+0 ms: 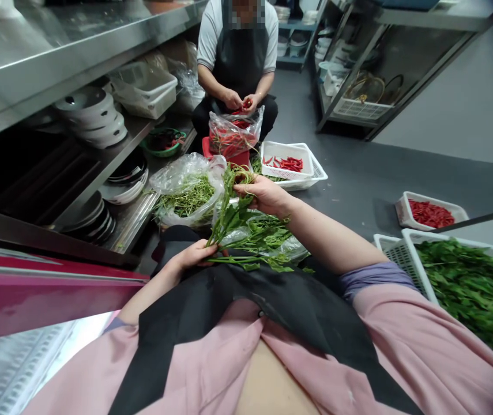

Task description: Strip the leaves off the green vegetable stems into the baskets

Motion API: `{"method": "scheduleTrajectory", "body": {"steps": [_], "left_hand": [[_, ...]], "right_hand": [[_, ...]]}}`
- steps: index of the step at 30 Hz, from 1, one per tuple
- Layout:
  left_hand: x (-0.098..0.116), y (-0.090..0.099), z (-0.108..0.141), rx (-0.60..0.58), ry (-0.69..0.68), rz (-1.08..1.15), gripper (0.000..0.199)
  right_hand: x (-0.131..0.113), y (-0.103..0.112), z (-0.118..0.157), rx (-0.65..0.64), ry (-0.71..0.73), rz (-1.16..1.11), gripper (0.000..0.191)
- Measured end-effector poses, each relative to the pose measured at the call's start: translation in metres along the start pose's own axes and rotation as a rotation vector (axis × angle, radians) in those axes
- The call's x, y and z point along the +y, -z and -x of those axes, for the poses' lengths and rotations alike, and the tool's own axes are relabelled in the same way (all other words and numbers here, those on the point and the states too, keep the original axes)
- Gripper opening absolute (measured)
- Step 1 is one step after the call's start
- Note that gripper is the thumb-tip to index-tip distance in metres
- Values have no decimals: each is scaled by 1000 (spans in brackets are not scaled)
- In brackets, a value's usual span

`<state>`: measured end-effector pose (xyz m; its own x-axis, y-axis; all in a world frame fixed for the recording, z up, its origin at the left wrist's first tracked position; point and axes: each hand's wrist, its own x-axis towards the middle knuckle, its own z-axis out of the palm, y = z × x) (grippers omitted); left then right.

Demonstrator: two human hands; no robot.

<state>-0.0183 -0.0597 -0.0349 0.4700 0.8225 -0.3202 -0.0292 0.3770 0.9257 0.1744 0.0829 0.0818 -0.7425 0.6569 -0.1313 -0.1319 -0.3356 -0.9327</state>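
Observation:
My left hand (195,255) is closed around the stems of a few leafy green sprigs (233,222), low over my lap. Farther forward, my right hand (267,195) pinches thin, curly ends of the greens between thumb and fingers. Leaves fan out between the two hands, and some sprigs trail to the right over my apron. Beneath them, more leafy greens (267,230) lie in clear plastic, partly covered by my right forearm. Just beyond my left hand stands a clear plastic bag (219,193) with cut green stems (192,196) in it.
A co-worker (241,52) opposite handles red chilies over a plastic bag (235,135). White baskets (315,173) with chilies stand ahead. At right are a chili tray (402,214) and a big basket of leaves (471,288). A steel shelf (99,52) with stacked dishes (94,118) borders the left.

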Motion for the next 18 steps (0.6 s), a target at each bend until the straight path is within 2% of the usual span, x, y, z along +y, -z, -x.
{"method": "scheduleTrajectory", "body": {"steps": [6,9,13,18], "left_hand": [[-5,4,-1,25,-18,34,62],[-6,5,0,38,-30,14,63],[-6,5,2,26,-30,-50,64],[-15,14,-1,86,-43,-42,68]], "right_hand": [[3,-4,-1,47,90,49,43],[2,-4,-1,26,92,102,37],[0,0,-4,59,70,146,30],[1,2,-12,-50,-2,48,33]]}}
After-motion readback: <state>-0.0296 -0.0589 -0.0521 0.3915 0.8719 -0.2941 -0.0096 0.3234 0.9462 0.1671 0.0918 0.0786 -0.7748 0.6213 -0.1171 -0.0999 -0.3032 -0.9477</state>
